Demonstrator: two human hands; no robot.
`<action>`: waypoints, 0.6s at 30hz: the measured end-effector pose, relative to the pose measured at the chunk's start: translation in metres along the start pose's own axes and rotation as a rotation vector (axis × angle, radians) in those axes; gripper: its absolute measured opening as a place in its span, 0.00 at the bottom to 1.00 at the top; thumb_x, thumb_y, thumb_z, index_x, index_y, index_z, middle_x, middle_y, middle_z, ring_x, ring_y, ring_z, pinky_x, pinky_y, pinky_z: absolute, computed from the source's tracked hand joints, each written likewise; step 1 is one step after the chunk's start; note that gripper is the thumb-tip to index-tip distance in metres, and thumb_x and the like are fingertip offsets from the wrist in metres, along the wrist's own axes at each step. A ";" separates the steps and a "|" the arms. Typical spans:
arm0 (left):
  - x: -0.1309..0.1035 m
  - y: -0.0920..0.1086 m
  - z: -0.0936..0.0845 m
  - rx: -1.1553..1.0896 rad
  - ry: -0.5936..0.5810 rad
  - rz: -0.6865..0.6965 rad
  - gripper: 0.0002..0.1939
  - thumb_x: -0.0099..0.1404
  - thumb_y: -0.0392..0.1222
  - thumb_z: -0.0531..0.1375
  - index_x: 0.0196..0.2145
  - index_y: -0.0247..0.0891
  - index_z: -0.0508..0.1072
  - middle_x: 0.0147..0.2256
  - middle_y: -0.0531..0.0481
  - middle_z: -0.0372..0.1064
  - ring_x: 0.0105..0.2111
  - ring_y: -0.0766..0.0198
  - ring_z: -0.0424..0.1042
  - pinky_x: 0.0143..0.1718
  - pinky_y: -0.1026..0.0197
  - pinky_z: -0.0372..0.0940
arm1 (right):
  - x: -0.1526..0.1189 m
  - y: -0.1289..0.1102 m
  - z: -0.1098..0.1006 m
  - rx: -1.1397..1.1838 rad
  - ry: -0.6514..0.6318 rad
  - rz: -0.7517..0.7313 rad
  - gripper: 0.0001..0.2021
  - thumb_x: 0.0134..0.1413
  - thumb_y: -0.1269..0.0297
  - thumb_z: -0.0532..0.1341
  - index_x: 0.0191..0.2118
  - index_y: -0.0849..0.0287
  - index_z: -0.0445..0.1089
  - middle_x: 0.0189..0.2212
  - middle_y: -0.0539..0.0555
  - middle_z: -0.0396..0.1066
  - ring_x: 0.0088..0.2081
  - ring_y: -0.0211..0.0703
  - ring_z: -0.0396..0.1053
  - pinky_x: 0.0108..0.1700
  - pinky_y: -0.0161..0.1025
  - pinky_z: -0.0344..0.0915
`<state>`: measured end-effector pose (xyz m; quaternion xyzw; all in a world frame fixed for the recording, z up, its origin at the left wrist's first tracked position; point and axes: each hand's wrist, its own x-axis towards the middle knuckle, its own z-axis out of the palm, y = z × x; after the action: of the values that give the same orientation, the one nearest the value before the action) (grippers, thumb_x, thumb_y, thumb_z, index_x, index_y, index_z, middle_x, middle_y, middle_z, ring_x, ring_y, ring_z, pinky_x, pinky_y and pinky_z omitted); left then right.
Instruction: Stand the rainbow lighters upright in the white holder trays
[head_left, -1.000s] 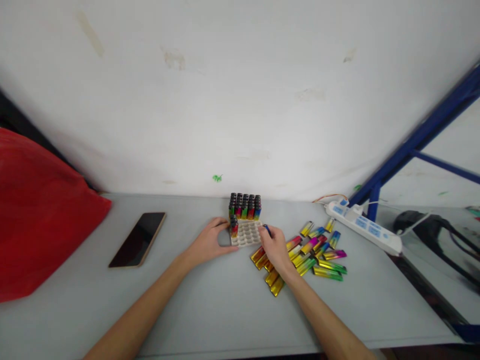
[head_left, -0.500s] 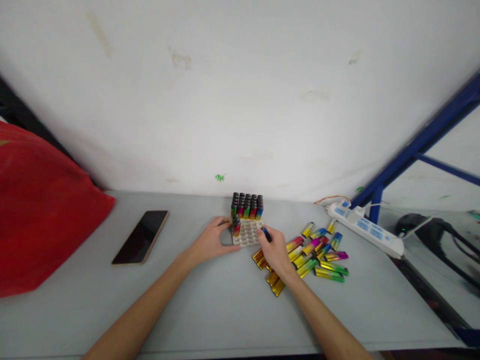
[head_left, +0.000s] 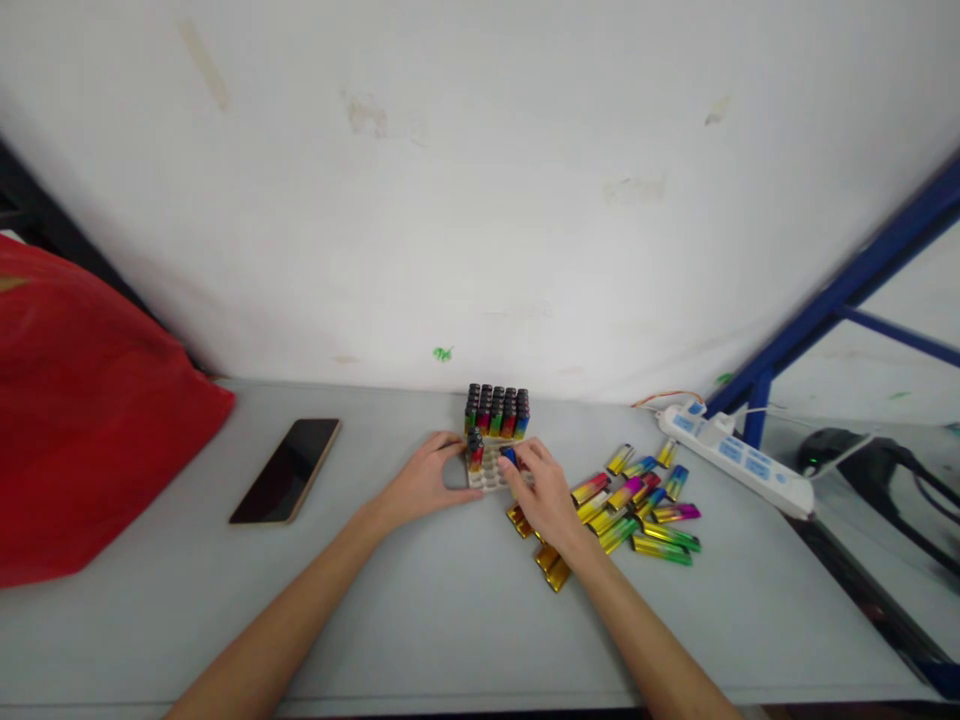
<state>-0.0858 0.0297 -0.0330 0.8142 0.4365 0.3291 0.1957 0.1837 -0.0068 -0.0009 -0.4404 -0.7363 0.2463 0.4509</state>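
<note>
A pale tray with rows of pockets (head_left: 487, 481) lies on the grey table. My left hand (head_left: 429, 483) grips its left side, thumb at the front edge and fingers at the back. Upright lighters with black tops (head_left: 475, 455) stand in the tray's left end. Between the fingers of my right hand (head_left: 541, 490) is a blue lighter (head_left: 508, 457), held over the tray. Directly behind, a block of upright lighters (head_left: 496, 412) stands in several rows. Loose shiny lighters (head_left: 626, 495) in mixed colours lie in a heap to the right of my right hand.
A dark phone (head_left: 286, 471) lies on the table at left, beside a large red bag (head_left: 97, 420). At right are a white power strip (head_left: 739, 460) with cables, a black device (head_left: 832, 450) and a blue metal frame (head_left: 817, 300). The wall rises behind.
My right hand has moved left with the blue lighter, from the tray's right edge to over its middle. My left hand still holds the tray. The view has shifted slightly.
</note>
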 end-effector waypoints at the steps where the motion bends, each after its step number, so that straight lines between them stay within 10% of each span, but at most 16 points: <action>1: 0.000 0.000 0.000 0.005 -0.002 -0.003 0.33 0.63 0.59 0.85 0.59 0.43 0.89 0.61 0.39 0.85 0.62 0.37 0.84 0.72 0.37 0.79 | 0.000 0.002 0.000 -0.019 -0.003 -0.015 0.24 0.86 0.41 0.60 0.38 0.50 0.73 0.38 0.56 0.78 0.41 0.52 0.76 0.46 0.44 0.74; 6: 0.000 -0.002 0.001 0.004 -0.010 -0.017 0.35 0.62 0.63 0.85 0.60 0.44 0.89 0.61 0.40 0.85 0.62 0.38 0.84 0.72 0.39 0.79 | -0.001 0.008 0.002 -0.029 -0.063 -0.021 0.27 0.87 0.37 0.61 0.35 0.50 0.72 0.29 0.51 0.76 0.32 0.48 0.73 0.38 0.41 0.70; 14: 0.000 0.000 0.002 -0.030 -0.009 -0.021 0.34 0.62 0.61 0.85 0.60 0.45 0.89 0.60 0.40 0.85 0.61 0.38 0.84 0.71 0.38 0.80 | 0.002 0.005 0.010 0.055 -0.014 -0.080 0.21 0.85 0.41 0.66 0.48 0.52 0.86 0.47 0.61 0.84 0.49 0.55 0.83 0.51 0.46 0.81; 18: 0.001 0.001 0.001 -0.049 -0.001 -0.017 0.34 0.61 0.61 0.86 0.59 0.45 0.89 0.60 0.40 0.85 0.61 0.37 0.84 0.70 0.37 0.80 | 0.004 0.005 0.012 0.010 -0.005 -0.061 0.28 0.85 0.37 0.65 0.35 0.52 0.80 0.35 0.56 0.78 0.39 0.52 0.78 0.43 0.44 0.77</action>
<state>-0.0841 0.0301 -0.0332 0.8056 0.4353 0.3373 0.2186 0.1741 -0.0005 -0.0086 -0.4147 -0.7494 0.2370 0.4586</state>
